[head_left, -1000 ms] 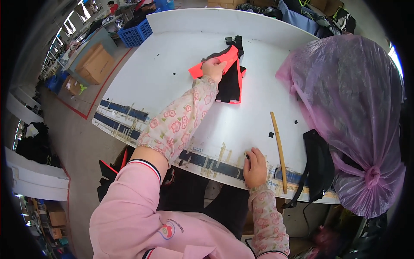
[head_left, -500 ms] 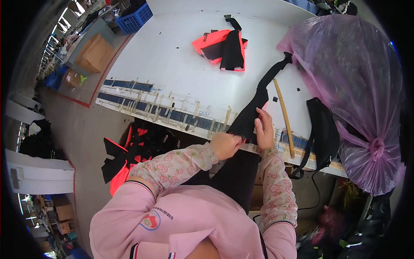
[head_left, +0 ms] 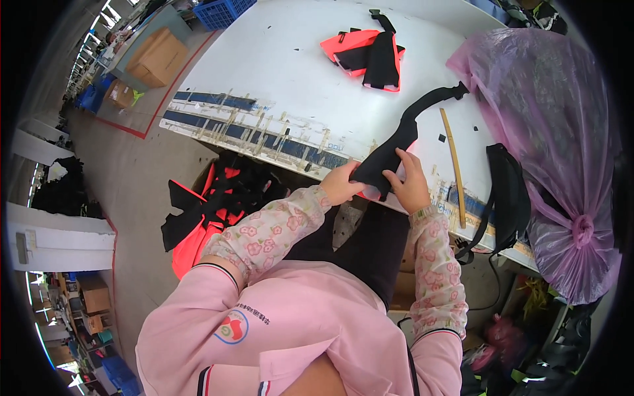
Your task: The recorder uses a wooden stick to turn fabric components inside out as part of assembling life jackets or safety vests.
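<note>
A black fabric strap piece (head_left: 396, 142) with a neon-orange underside and a dark buckle at its far end lies slantwise across the table's front edge. My left hand (head_left: 340, 183) is closed on its near left corner, where orange shows beneath the black. My right hand (head_left: 412, 186) grips the piece's right edge, thumb and fingers on the cloth. Farther up the table rests a folded orange-and-black piece (head_left: 380, 59) with its own buckled strap. Right of my hands lies a thin wooden ruler-like strip (head_left: 454, 168).
A black pouch with a strap (head_left: 508, 198) sits at the table's right edge, beside a large tied purple plastic bag (head_left: 555, 132). Below the table's front left, orange-and-black pieces (head_left: 218, 204) are heaped. A blue crate (head_left: 224, 12) and cardboard boxes (head_left: 157, 58) stand at the far left.
Both hands and the near end of the strap piece have shifted slightly up the picture. My left fist has loosened into a grip at the corner. The whole view has shifted a little.
</note>
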Demonstrator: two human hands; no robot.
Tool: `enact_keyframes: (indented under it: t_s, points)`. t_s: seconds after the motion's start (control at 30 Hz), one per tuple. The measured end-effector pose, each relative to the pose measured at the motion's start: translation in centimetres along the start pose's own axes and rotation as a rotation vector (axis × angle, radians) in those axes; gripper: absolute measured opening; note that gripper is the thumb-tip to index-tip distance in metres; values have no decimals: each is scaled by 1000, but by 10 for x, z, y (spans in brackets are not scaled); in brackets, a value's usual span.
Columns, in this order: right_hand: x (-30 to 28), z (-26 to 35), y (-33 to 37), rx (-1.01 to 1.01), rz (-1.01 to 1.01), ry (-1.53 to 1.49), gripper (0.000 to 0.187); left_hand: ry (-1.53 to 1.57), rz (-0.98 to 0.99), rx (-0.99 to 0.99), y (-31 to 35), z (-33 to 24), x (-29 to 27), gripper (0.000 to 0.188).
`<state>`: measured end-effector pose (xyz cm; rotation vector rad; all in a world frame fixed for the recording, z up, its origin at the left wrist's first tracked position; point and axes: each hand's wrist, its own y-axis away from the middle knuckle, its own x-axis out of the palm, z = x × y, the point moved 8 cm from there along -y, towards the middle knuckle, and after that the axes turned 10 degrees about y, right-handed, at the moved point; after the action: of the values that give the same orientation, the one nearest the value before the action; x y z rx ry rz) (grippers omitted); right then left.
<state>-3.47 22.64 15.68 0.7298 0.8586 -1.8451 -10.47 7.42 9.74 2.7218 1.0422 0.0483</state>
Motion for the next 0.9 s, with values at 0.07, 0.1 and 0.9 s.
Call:
enact_keyframes:
  t_s: [0.07, 0.1, 0.9]
  points:
    - [-3, 11, 2, -19, 25, -4, 62, 103, -7, -78, -3, 4, 7, 31]
    - [-2, 16, 8, -19, 81, -5, 67, 159, -8, -109, -2, 7, 11, 28]
    - [21, 23, 64, 98, 2, 79, 58, 905, 64, -456, 49, 64, 67, 34]
